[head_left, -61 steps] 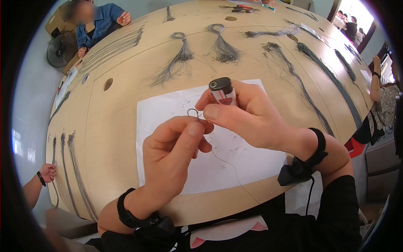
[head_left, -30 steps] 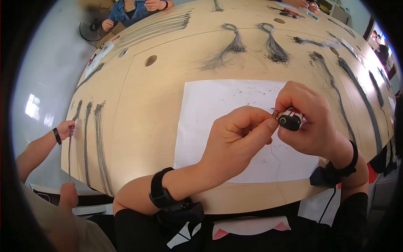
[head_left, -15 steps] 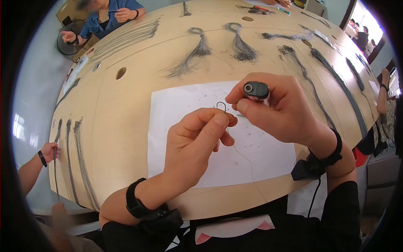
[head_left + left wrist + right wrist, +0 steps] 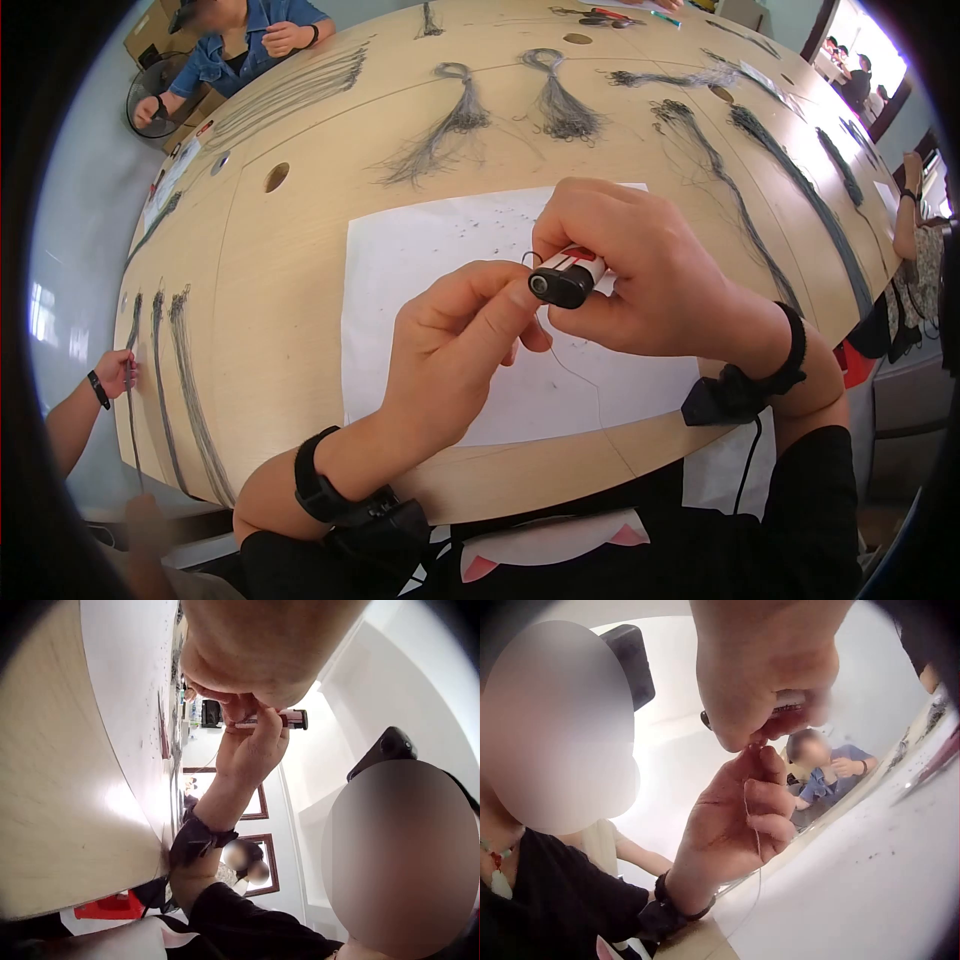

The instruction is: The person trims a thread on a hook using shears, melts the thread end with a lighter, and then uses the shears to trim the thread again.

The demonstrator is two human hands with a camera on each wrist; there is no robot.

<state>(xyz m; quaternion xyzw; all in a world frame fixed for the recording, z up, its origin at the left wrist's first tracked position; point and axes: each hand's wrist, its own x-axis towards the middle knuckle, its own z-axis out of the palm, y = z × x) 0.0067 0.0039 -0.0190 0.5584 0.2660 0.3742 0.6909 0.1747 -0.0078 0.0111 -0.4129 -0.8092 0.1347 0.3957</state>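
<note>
In the head view my left hand [image 4: 440,350] pinches a small dark fish hook [image 4: 527,256] between thumb and forefinger, its curved bend showing above the fingertips. A thin line [image 4: 577,368] runs from under these fingers, across the paper, to the table edge. My right hand [image 4: 650,270] grips a white and red lighter [image 4: 577,268], its black oval end facing me and right at the left fingertips. In the right wrist view the line [image 4: 759,855] hangs past the left fingers, while the right fingers hide much of the lighter [image 4: 787,703].
Under my hands lies a white sheet [image 4: 400,400] scattered with dark specks. Bundles of hooked line [image 4: 565,110] spread over the wooden table [image 4: 290,350]. A person [image 4: 235,50] sits across the table; at the left another person's hand [image 4: 118,370] holds a strand.
The lighter was at the hook one second ago, lifted away half a second ago, and is now tilted down against the left fingertips again. My left hand keeps its pinch.
</note>
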